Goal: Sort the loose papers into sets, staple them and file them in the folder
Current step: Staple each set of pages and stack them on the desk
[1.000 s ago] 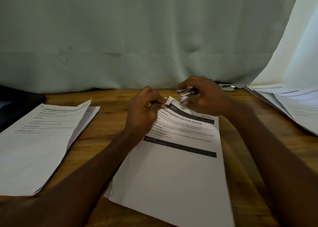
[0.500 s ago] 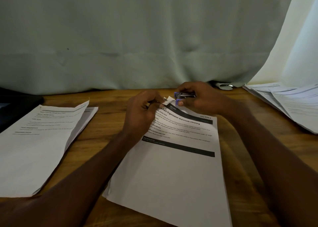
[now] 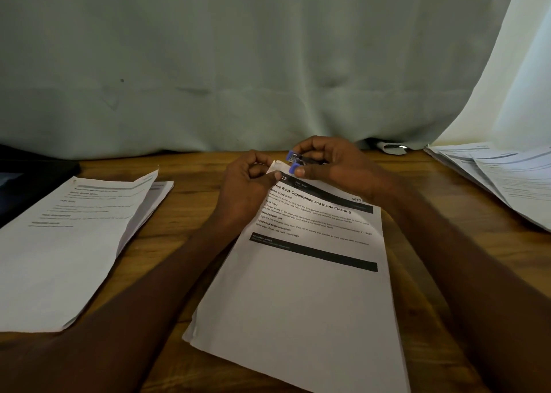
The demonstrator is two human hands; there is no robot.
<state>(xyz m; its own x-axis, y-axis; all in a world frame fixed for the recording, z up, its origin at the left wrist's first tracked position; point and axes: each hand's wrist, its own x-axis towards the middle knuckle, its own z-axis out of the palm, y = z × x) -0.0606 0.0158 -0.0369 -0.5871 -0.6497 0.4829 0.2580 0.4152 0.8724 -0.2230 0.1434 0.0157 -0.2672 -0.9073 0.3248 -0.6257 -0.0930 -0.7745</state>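
A pale curtain (image 3: 238, 64) filled the upper half of the frame, hanging down to the far edge of the wooden tabletop (image 3: 190, 202). At lower centre lay the paper set (image 3: 304, 288), its top sheet headed "Shoe Rack Organization and Insole Cleaning", angled with its upper left corner raised off the tabletop. A second set of papers (image 3: 68, 243) lay at the left of the frame, its top sheet partly lifted along the right edge. A loose spread of papers (image 3: 501, 178) occupied the right edge. A dark flat object (image 3: 32, 178) sat at the far left; its nature could not be determined. The left hand (image 3: 247, 190) pinched the raised corner of the central set between thumb and curled fingers. The right hand (image 3: 331, 166) gripped a small stapler (image 3: 296, 161) with blue ends, its mouth just beside that corner; contact could not be confirmed.
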